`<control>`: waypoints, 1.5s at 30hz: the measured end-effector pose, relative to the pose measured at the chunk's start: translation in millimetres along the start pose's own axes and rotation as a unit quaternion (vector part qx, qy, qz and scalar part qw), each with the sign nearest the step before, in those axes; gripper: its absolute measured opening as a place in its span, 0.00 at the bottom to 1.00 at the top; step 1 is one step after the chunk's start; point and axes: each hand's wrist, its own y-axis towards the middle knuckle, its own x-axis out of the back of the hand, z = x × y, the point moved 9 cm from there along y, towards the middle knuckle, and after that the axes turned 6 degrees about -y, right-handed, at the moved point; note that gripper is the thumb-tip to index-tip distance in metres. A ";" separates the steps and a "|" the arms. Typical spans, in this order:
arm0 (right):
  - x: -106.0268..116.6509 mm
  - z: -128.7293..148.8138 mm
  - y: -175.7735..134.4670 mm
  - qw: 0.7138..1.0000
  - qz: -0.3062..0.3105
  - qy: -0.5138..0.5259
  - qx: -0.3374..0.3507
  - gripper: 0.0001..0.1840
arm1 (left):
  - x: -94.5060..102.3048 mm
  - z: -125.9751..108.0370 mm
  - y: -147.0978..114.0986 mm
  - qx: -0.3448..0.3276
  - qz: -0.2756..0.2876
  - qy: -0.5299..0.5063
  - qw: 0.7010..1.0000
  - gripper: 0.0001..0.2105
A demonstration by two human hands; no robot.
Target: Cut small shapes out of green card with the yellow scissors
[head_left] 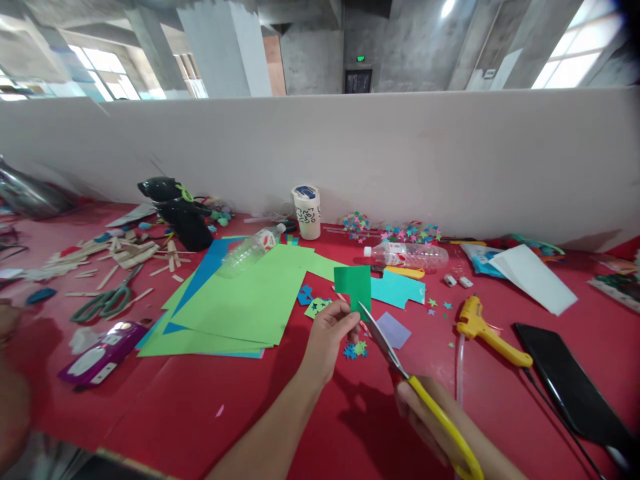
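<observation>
A piece of dark green paper (354,281) with a notch out of its lower left is pinched in my left hand (334,330), between thumb and fingers. My right hand (425,410) grips yellow-handled scissors (393,355), whose blade tips touch the lower part of the green paper. How far the blades are apart is hard to make out. Beneath my hands lie a purple paper square (394,329), small blue and green paper stars (356,349) and a light green scrap with star shapes (318,307). A notched light blue paper (399,289) lies just behind.
Large light green sheets (250,293) lie left, under a plastic bottle (255,248). A second bottle (407,255), a cup (307,213) and star confetti stand behind. At right are a yellow glue gun (493,333) and a black phone-like slab (570,380). Another person's arm (13,400) is at far left.
</observation>
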 end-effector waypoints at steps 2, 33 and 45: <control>1.3 2.3 -1.3 1.000 -0.014 -0.004 0.002 0.30 | -0.3 1.0 0.0 0.005 0.000 -0.004 1.000 0.08; 11.6 11.4 -7.2 0.999 -0.024 -0.027 -0.007 0.26 | 11.3 -8.5 5.4 -0.030 -0.004 -0.009 1.000 0.05; 6.0 14.7 -3.3 0.999 -0.029 -0.018 0.020 0.27 | 6.4 3.4 6.8 0.023 0.003 -0.089 0.996 0.07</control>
